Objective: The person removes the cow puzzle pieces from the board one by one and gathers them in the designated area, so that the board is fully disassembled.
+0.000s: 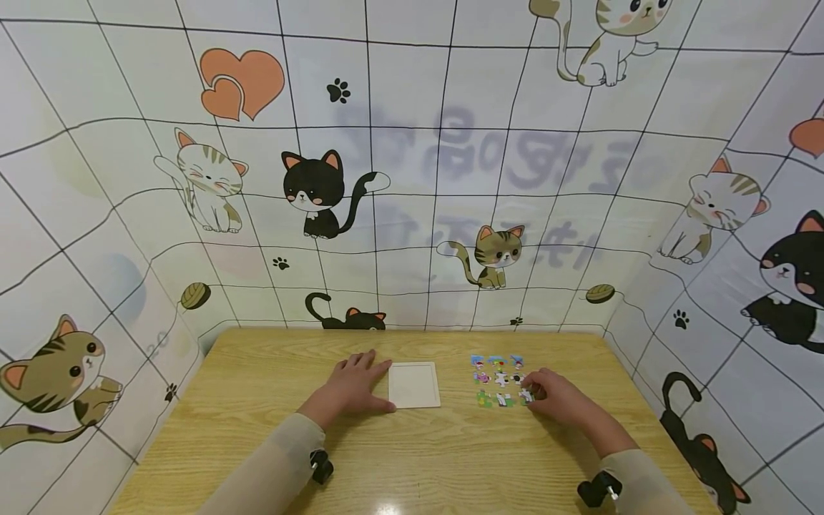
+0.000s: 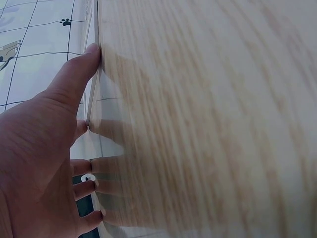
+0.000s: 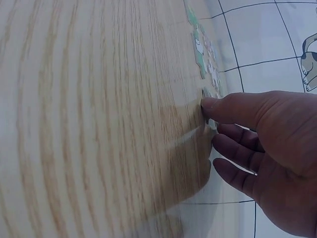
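My left hand (image 1: 352,385), fingers spread, rests on the wooden table at the left edge of a square white puzzle tray (image 1: 413,386). In the left wrist view its thumb (image 2: 81,69) lies along the tray's edge, fingertips down on the wood. To the right of the tray, colourful jigsaw pieces (image 1: 501,379) lie in loose rows, slightly apart. My right hand (image 1: 561,398) is at the near right corner of that group, thumb and forefinger pinching a corner puzzle piece (image 1: 526,395). The right wrist view shows the thumb against this piece (image 3: 206,93), its other fingers curled beside it.
The light wooden table (image 1: 412,458) ends at a white cloth backdrop (image 1: 412,179) printed with cats and grid lines, which also rises at both sides. Black camera mounts sit on the left wrist (image 1: 320,466) and right wrist (image 1: 599,490).
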The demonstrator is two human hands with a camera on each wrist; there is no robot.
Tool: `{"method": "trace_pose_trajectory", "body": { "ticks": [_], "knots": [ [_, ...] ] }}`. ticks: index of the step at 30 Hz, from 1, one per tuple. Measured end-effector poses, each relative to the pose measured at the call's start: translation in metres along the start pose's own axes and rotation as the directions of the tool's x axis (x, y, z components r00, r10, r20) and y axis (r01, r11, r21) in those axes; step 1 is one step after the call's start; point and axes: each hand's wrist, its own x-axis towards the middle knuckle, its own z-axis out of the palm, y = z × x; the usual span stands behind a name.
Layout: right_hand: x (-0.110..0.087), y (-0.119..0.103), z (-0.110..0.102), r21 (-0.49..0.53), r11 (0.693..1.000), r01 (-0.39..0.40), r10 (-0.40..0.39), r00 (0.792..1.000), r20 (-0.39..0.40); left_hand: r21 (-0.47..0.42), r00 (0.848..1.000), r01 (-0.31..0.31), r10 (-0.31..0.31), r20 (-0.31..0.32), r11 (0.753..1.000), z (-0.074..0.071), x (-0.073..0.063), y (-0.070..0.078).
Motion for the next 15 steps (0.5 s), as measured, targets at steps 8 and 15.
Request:
{"method": "trace_pose_trajectory", "body": {
  "ticks": [8, 15],
  "knots": [
    [-0.0009, -0.0021, -0.0009, 0.009, 1.000, -0.019, 0.019, 1.000, 0.003, 0.008, 1.000, 0.000, 0.000, -0.008, 1.000, -0.0001, -0.0004, 0.0005],
    [-0.0014, -0.0011, -0.0006, 0.015, 1.000, -0.009, 0.009, 1.000, -0.001, -0.008, 1.000, 0.006, -0.006, 0.001, 1.000, -0.0018, -0.0009, 0.0015]
  ]
}}
